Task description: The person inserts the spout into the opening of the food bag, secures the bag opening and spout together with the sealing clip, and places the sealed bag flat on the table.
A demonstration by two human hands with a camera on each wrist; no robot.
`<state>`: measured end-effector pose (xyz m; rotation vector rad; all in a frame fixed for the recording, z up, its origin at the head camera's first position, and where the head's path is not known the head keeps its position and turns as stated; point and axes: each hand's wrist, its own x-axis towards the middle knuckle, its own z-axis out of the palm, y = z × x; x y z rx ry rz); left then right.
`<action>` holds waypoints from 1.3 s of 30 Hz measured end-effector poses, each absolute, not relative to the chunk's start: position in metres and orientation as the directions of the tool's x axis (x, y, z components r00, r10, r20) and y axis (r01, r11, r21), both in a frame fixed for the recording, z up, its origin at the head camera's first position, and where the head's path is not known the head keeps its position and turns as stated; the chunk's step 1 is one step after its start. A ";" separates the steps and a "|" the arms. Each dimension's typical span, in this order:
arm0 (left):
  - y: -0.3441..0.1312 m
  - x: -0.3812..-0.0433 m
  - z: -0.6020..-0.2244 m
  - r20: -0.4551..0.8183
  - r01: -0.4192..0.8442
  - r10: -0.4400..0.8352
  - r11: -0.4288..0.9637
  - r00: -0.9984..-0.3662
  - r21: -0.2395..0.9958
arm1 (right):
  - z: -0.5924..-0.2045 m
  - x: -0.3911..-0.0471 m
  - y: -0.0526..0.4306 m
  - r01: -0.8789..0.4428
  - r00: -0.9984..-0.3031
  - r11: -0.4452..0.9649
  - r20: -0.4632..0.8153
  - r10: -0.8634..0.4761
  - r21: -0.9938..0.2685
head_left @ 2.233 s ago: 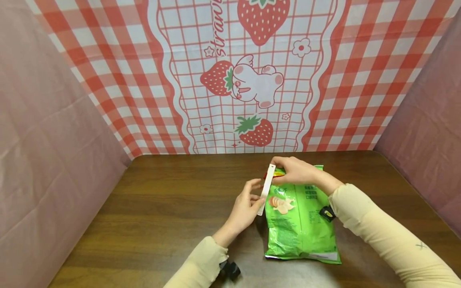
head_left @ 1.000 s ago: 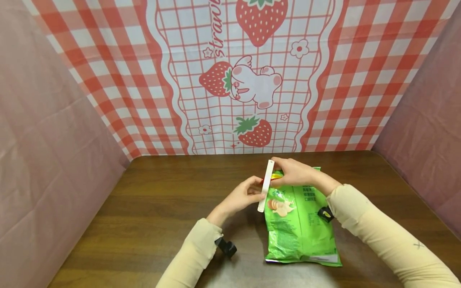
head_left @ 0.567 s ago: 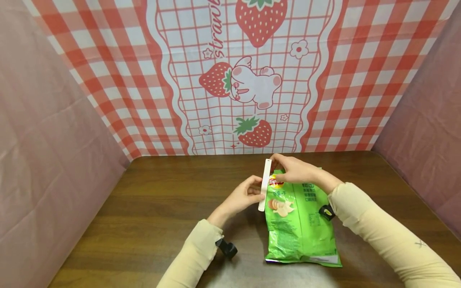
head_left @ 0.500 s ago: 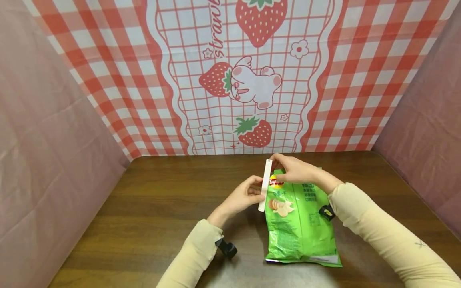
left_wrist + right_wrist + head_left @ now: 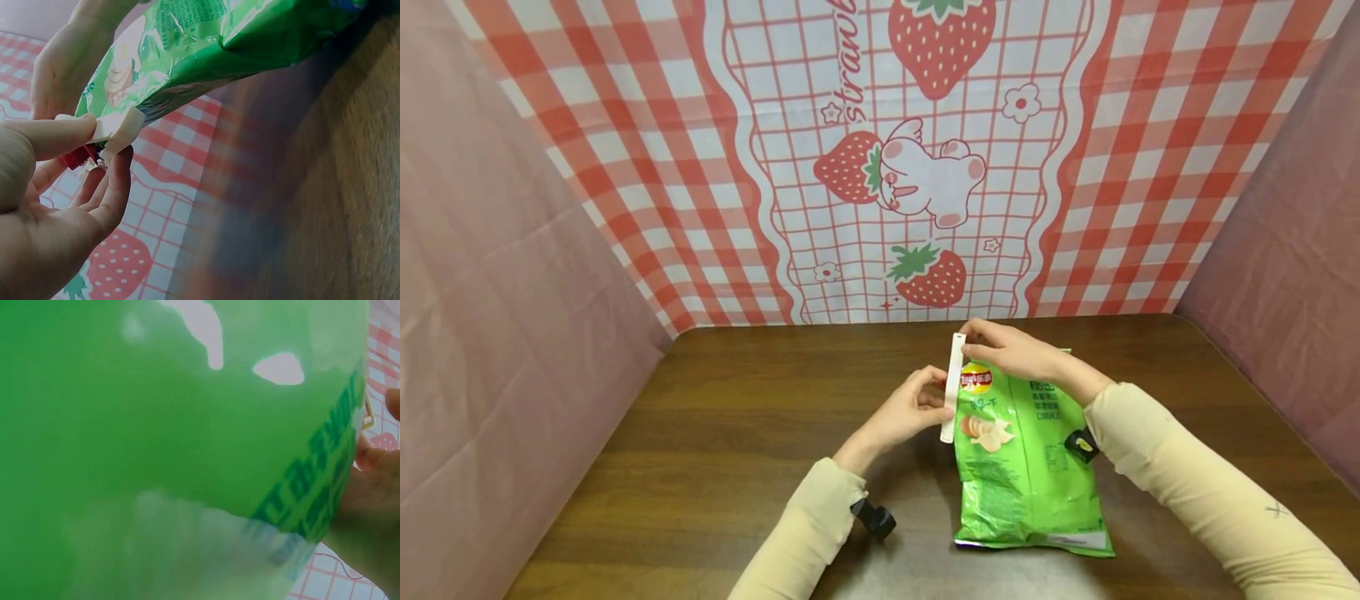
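A green bag of chips (image 5: pixel 1030 475) lies on the table, its printed back up. Along its left end runs a long white bag clip (image 5: pixel 952 392). My left hand (image 5: pixel 902 408) pinches the near part of the clip, thumb on top and fingers beneath. In the left wrist view, the clip's near end (image 5: pixel 125 131) stands out past the bag's edge, with a red bit of bag under it. At the clip's far end, my right hand (image 5: pixel 1018 350) grips with thumb and curled fingers. The bag (image 5: pixel 156 425) fills most of the right wrist view and hides part of that hand.
The brown wooden table (image 5: pixel 737 433) reaches back to a red-and-white checked strawberry cloth (image 5: pixel 700 167). Pink cloth walls (image 5: pixel 512 292) stand at both sides. Each wrist wears a black strap mount (image 5: pixel 874 518).
My right thumb has moved off the bag's logo to the clip's far end, uncovering the logo. The clip has turned slightly more upright in the head view. My left hand has kept its pinch lately.
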<state>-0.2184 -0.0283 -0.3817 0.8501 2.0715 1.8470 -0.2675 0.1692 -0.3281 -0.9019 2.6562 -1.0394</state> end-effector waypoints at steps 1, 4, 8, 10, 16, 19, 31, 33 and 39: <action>-0.028 -0.218 -0.382 0.199 0.259 0.567 0.026 -0.799 0.965 | -0.329 -0.268 0.169 -0.475 -0.812 0.582 0.074 -0.578 -0.660; -0.026 -0.218 -0.384 0.201 0.248 0.575 0.004 -0.793 0.969 | -0.331 -0.268 0.168 -0.478 -0.818 0.594 0.081 -0.570 -0.647; -0.024 -0.216 -0.388 0.186 0.222 0.554 -0.002 -0.811 0.975 | -0.332 -0.268 0.167 -0.486 -0.818 0.594 0.094 -0.568 -0.641; -0.024 -0.216 -0.388 0.177 0.213 0.534 0.004 -0.826 0.977 | -0.332 -0.268 0.167 -0.488 -0.820 0.599 0.099 -0.563 -0.635; -0.023 -0.216 -0.389 0.165 0.194 0.495 0.007 -0.853 0.981 | -0.329 -0.266 0.167 -0.462 -0.837 0.611 0.089 -0.539 -0.643; -0.022 -0.215 -0.390 0.154 0.181 0.486 0.008 -0.860 0.984 | -0.324 -0.260 0.165 -0.439 -0.840 0.604 0.065 -0.538 -0.665; -0.022 -0.215 -0.393 0.129 0.140 0.495 -0.014 -0.860 0.990 | -0.326 -0.259 0.163 -0.436 -0.845 0.575 0.096 -0.526 -0.692; -0.022 -0.216 -0.393 0.127 0.136 0.495 -0.017 -0.859 0.991 | -0.332 -0.264 0.165 -0.453 -0.840 0.568 0.116 -0.529 -0.687; -0.020 -0.217 -0.394 0.109 0.106 0.491 -0.035 -0.864 0.994 | -0.336 -0.267 0.166 -0.457 -0.832 0.522 0.138 -0.538 -0.720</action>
